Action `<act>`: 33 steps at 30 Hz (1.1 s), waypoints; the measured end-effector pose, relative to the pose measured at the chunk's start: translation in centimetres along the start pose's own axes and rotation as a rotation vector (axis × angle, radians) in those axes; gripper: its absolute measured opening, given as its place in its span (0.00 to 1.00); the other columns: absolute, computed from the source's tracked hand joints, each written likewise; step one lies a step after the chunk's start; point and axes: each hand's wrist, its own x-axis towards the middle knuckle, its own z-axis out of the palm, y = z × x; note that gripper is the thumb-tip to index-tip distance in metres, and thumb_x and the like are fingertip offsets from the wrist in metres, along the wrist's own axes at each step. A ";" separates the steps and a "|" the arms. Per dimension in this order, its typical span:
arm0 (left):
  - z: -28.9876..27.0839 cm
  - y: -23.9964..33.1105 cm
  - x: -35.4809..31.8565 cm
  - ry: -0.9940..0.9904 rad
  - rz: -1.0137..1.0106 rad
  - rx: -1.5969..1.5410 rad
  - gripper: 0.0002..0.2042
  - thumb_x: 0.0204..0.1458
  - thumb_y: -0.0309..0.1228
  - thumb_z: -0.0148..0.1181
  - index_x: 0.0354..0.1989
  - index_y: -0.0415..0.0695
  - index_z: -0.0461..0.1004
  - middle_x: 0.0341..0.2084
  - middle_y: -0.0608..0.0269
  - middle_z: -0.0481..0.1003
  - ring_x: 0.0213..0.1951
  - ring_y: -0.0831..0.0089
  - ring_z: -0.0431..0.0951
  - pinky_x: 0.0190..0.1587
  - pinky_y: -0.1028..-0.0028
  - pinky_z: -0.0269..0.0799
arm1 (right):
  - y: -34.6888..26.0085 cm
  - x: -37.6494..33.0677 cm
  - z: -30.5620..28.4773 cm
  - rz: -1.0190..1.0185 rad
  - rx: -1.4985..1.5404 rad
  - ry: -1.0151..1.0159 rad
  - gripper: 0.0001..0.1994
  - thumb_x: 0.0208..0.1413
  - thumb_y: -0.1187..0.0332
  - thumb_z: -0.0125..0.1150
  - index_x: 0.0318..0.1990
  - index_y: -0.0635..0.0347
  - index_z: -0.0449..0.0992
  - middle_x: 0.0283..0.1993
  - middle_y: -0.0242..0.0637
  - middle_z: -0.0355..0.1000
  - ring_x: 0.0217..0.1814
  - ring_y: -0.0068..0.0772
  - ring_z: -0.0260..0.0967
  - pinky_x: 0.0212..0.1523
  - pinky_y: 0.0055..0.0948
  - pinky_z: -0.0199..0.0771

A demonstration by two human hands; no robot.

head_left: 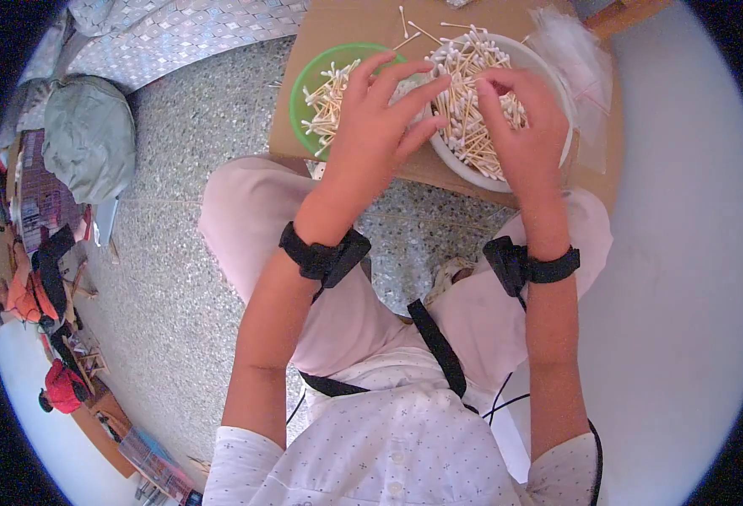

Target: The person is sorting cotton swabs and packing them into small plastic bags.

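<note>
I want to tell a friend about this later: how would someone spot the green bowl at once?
Start at the cardboard sheet in front of the seated person's knees. Two bowls sit on it side by side; the green bowl is the left one, partly under the left hand. Its bright green rim and smaller heap of cotton swabs set it apart from the fuller white bowl, where the right hand rests.

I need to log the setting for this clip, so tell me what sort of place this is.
Probably a home or small workshop with piecework done seated on the floor: a speckled terrazzo floor, a low cardboard-topped table, and a white bowl and a green bowl of cotton swabs under both hands.
</note>
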 end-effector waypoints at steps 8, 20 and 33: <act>-0.3 -0.3 0.1 0.016 -0.003 0.015 0.05 0.45 0.31 0.63 0.31 0.47 0.78 0.47 0.65 0.71 0.56 0.54 0.61 0.57 0.57 0.57 | -1.3 -0.6 1.5 0.075 0.367 -0.079 0.06 0.48 0.72 0.65 0.34 0.60 0.78 0.30 0.35 0.74 0.31 0.26 0.71 0.34 0.24 0.71; -2.0 -1.2 0.4 0.208 -0.262 -0.347 0.04 0.44 0.31 0.65 0.27 0.45 0.79 0.43 0.66 0.75 0.51 0.65 0.68 0.56 0.66 0.58 | -1.2 -0.6 1.5 0.073 0.254 -0.220 0.07 0.49 0.66 0.64 0.30 0.60 0.78 0.31 0.35 0.74 0.30 0.31 0.71 0.33 0.26 0.70; -2.7 -1.4 0.5 0.182 -0.289 -0.272 0.05 0.51 0.28 0.60 0.33 0.42 0.79 0.46 0.58 0.73 0.49 0.68 0.71 0.54 0.71 0.62 | -2.1 -0.6 1.6 0.177 0.393 -0.184 0.07 0.46 0.69 0.66 0.32 0.61 0.79 0.31 0.34 0.75 0.30 0.26 0.71 0.33 0.24 0.70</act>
